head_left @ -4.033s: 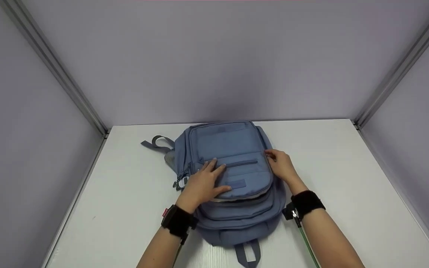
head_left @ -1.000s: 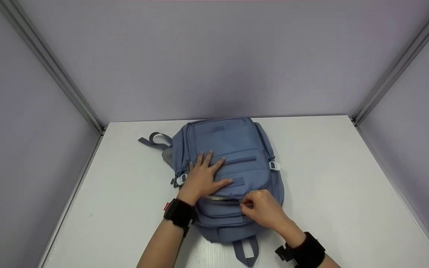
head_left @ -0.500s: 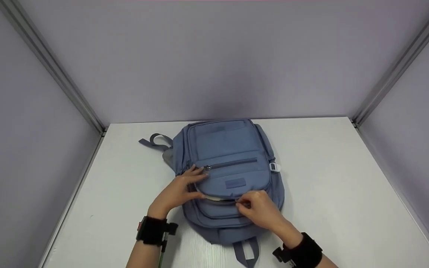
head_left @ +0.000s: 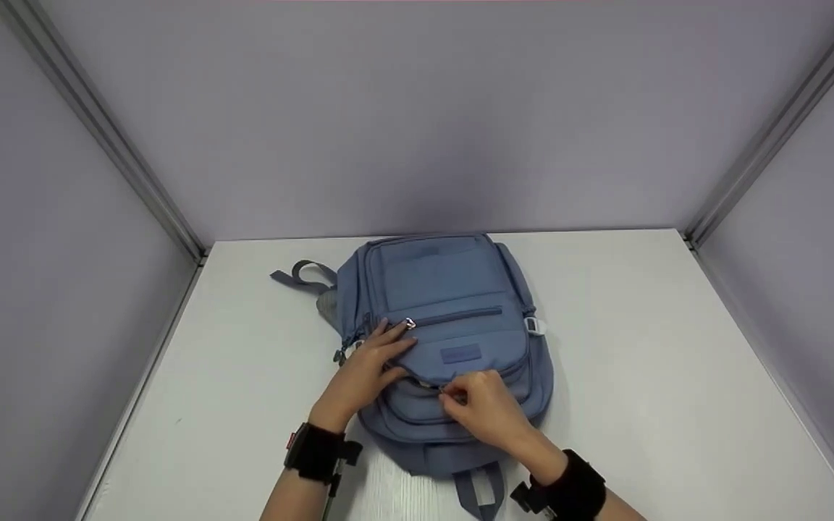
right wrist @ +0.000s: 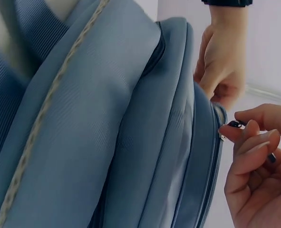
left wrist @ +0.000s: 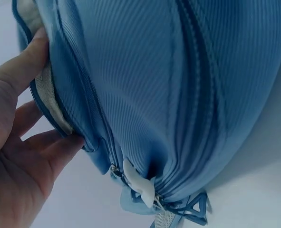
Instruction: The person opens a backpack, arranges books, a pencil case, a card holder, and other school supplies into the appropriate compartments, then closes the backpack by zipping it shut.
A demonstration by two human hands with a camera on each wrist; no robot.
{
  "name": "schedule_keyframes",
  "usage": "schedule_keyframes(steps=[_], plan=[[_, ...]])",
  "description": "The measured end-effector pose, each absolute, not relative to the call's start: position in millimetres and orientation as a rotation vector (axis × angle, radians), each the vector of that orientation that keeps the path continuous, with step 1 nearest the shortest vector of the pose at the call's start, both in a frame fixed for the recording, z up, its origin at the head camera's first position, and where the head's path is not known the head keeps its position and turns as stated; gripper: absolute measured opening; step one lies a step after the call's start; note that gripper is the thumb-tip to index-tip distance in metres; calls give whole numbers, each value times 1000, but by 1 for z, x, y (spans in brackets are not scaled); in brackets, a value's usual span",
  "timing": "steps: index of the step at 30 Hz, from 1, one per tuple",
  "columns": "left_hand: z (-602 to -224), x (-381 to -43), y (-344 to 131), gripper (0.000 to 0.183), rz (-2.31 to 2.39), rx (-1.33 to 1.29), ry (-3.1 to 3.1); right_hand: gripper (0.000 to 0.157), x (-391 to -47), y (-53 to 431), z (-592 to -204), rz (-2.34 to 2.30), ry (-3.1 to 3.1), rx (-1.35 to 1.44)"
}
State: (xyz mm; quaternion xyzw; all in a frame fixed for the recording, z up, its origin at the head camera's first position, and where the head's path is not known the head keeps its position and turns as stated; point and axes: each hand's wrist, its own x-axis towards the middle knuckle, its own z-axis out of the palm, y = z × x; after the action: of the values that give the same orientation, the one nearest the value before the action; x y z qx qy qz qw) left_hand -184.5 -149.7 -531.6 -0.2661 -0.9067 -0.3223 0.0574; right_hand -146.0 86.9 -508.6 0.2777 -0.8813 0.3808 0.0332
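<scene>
A blue backpack (head_left: 431, 275) lies front side up on the white table. At the lower edge of its front pocket (head_left: 489, 340), my right hand (head_left: 486, 409) pinches a zipper pull (right wrist: 235, 124) between thumb and index finger. A short gap in the pocket zipper (left wrist: 50, 102), with pale lining, lies left of that hand. My left hand (head_left: 359, 380) holds the pocket's left edge, its thumb at the gap and its fingers on the pocket front. A second zipper slider (head_left: 410, 323) sits at the left end of the upper pocket zipper, near the left fingertips.
White table (head_left: 641, 347) surface extends on both sides of the backpack. A grey strap (head_left: 305, 275) sticks out at upper left, and a loop handle (head_left: 480, 492) points toward the front edge. Pale panels (head_left: 431, 123) enclose the back and sides.
My right hand has moved from the pocket's right side down and leftward along its lower edge, and the gap has shrunk. The left hand has shifted from the pocket front to its left edge.
</scene>
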Motion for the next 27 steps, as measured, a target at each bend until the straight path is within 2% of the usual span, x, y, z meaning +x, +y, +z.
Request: schedule_keyframes(steps=[4,9,11,13,16,19,22,27], plan=[[-526,-180,-147,47,-917,-815,-2732,7,-146,80,-509,1165,-2748,899],[-501,-165,-142,42,-829,-785,-2677,8,-145,84,-508,1210,-2774,900],[-493,-158,-138,30,-848,-746,-2644,9,-145,87,-506,1227,-2774,881],[-488,-153,-131,5,-897,-724,-2648,11,-144,88,-505,1238,-2766,875],[-487,-147,-120,36,-1014,-678,-2736,10,-142,86,-503,1243,-2738,909],[-491,-146,-110,49,-1106,-656,-2838,6,-138,83,-503,1221,-2691,1003],[-496,-147,-105,43,-1185,-634,-2897,1,-135,83,-504,1182,-2679,1128],[-501,-148,-105,14,-1262,-622,-2935,19,-137,90,-507,1146,-2690,1330]])
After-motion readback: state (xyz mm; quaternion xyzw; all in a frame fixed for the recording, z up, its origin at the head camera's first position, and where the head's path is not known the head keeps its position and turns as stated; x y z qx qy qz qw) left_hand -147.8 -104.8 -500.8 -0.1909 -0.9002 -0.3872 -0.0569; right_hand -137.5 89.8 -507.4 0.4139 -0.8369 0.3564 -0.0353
